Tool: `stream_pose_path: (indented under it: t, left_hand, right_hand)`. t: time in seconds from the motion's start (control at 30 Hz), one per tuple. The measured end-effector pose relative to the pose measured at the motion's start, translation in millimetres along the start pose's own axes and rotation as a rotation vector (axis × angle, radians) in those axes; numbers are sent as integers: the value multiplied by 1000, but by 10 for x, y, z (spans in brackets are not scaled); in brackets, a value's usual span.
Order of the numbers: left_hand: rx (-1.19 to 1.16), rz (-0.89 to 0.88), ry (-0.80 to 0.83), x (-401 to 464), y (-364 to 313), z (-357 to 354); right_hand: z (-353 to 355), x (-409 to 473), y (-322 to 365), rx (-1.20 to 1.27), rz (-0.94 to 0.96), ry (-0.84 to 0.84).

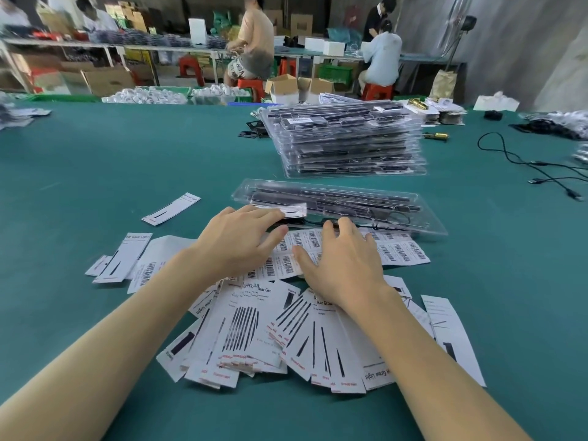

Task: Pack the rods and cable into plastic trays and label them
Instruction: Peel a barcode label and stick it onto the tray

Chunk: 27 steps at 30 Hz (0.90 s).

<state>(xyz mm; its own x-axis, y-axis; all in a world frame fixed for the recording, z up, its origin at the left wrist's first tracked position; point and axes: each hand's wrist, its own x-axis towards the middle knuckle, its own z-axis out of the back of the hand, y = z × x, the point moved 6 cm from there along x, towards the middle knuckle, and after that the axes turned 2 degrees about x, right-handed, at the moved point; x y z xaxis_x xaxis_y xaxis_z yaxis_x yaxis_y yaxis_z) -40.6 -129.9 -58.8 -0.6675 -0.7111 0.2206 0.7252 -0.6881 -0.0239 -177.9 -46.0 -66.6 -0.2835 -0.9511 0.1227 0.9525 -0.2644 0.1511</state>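
— Two hands are working at the centre of the frame. The left hand [237,241] is lying flat with its fingers straight, pressing a white label [294,212] onto the near left end of the plastic tray [429,222], probably so the sticker is bonding evenly to the lid.

— And the other one?

— The right hand [342,261] is resting with loosely spread fingers on the barcode sheet [401,251], gripping nothing; its fingertips are touching the tray's near edge, likely bracing it so it is not sliding on the green table [95,167].

— Where are the rods and cable sitting?

— The black rods [350,197] are lying lengthwise inside that closed tray, just above centre. A thin dark cable [396,219] seems to be coiling along the near side, though the glare on the plastic is making that hard to confirm.

— Why is the sheet lying right under the tray?

— It is keeping the next sticker within reach. The printed cards [286,335] are fanning out at lower centre for the same reason, and the finished stack [346,138] is standing at upper right of centre, out of the working area.
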Motion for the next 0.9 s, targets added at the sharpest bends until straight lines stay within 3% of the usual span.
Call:
stream_pose_path:
  t: [0.17, 0.33, 0.53, 0.9]
  left_hand:
    - [-2, 3, 4, -6, -9, -10]
    - [12, 8, -10, 8, -16, -28]
    - [90, -4, -56, -47, 3, -24]
    - [-169, -110, 1, -119, 117, -37]
  right_hand:
    - [129, 49, -111, 114, 24, -160]
    - [363, 188, -73, 297, 168, -452]
    - [67, 600, 142, 278, 333, -87]
    - [-126, 695, 89, 266, 303, -66]
